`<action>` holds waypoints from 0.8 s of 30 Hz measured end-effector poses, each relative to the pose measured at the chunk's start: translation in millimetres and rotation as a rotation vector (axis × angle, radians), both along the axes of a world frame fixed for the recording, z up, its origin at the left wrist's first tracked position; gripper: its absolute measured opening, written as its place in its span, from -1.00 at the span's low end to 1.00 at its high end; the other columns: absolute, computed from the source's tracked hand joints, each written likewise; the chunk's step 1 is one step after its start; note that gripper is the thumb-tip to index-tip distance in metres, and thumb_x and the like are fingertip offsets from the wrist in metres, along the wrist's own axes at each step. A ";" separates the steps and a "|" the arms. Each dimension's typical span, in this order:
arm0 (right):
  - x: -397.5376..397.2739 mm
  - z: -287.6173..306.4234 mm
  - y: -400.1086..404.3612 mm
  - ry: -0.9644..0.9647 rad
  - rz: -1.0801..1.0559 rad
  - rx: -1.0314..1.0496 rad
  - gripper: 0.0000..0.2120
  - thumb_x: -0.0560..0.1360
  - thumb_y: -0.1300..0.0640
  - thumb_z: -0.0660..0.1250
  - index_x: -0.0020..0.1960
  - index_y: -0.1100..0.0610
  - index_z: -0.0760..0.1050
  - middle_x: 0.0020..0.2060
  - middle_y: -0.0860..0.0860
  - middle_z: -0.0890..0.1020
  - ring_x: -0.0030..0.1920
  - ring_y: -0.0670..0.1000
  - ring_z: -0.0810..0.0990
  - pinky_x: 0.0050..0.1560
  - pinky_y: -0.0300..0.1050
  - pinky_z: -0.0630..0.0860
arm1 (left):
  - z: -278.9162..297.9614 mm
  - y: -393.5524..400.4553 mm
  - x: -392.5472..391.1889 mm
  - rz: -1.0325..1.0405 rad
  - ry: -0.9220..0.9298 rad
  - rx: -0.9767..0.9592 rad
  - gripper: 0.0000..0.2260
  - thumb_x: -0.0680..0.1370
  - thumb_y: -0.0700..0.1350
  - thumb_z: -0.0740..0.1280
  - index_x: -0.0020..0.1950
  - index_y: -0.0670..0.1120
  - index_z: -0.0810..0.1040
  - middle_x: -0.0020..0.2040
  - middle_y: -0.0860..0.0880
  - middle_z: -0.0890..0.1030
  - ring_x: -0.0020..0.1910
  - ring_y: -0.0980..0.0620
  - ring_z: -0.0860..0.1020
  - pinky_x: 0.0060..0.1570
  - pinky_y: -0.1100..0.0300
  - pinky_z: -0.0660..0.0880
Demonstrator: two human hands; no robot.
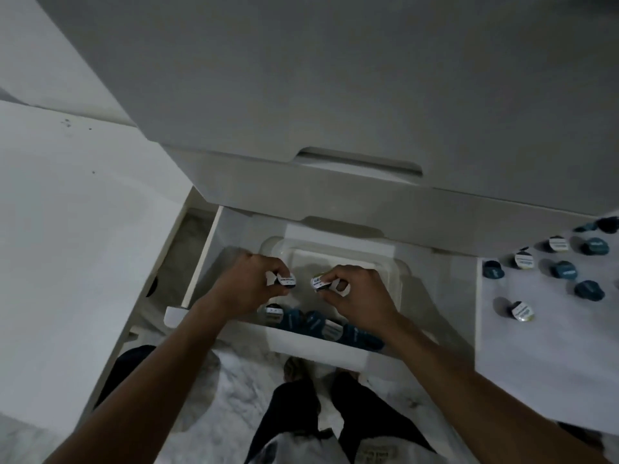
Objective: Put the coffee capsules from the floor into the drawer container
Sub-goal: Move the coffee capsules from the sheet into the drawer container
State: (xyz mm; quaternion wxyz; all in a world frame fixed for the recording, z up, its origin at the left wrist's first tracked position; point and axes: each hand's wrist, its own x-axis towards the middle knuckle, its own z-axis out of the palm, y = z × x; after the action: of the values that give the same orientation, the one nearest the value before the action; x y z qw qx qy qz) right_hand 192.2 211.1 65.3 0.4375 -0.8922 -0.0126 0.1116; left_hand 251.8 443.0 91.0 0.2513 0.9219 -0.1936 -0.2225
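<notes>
Both hands hover over a clear plastic container [335, 252] that sits in the open white drawer [315, 346]. My left hand [254, 283] grips coffee capsules, one white-lidded capsule [288, 280] showing at its fingertips. My right hand [355, 293] holds more capsules, one lid [317, 282] facing left. Several dark teal capsules [315, 324] lie at the container's near end. More capsules [562, 269] are scattered on the white floor surface to the right.
White closed drawer fronts [335, 95] of the cabinet rise above the open drawer. A white panel [67, 246] stands at the left. My legs and feet [311, 390] stand on marbled floor just before the drawer front.
</notes>
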 end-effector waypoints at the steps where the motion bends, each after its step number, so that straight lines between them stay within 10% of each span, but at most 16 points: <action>1: 6.3 -3.4 5.2 0.036 0.019 -0.018 -0.82 0.42 0.09 0.49 0.02 0.03 0.65 -0.09 -0.08 0.68 -0.15 -0.09 0.58 -0.08 -0.11 0.56 | -3.4 1.6 6.6 -0.040 0.023 0.004 -0.79 0.43 -0.03 0.52 0.03 0.03 0.66 -0.15 0.20 0.62 -0.35 0.27 0.56 -0.25 0.35 0.47; 4: 19.1 -11.3 20.7 0.119 0.086 -0.039 -0.82 0.43 0.12 0.49 0.03 0.04 0.65 -0.08 -0.05 0.68 -0.14 -0.11 0.58 -0.05 -0.16 0.54 | -11.9 5.0 23.2 -0.170 0.055 0.034 -0.82 0.44 -0.04 0.50 0.03 0.02 0.66 -0.12 0.18 0.64 -0.34 0.40 0.48 -0.25 0.53 0.34; 11: 28.1 -16.9 34.9 0.152 0.110 -0.049 -0.87 0.41 0.15 0.51 -0.06 0.03 0.64 -0.20 -0.09 0.65 -0.22 -0.14 0.59 -0.16 -0.19 0.55 | -26.5 5.5 31.3 -0.263 0.078 0.038 -0.87 0.45 -0.03 0.49 -0.05 0.02 0.62 -0.09 0.03 0.69 -0.14 0.07 0.60 -0.08 0.08 0.56; 24: 29.2 -16.4 34.2 0.221 0.161 -0.069 -0.81 0.36 0.17 0.54 -0.05 0.07 0.63 -0.09 -0.05 0.66 -0.13 -0.12 0.61 -0.08 -0.21 0.58 | -30.6 11.2 34.9 -0.277 0.122 0.082 -0.84 0.45 -0.01 0.49 -0.02 -0.01 0.64 -0.04 0.05 0.63 -0.04 0.11 0.44 -0.09 0.25 0.34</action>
State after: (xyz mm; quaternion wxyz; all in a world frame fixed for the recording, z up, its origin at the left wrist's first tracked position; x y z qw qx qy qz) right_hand 221.5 245.3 49.0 0.3949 -0.8851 -0.0322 0.2441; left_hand 286.7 454.2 60.4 0.1917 0.8806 -0.2940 -0.3183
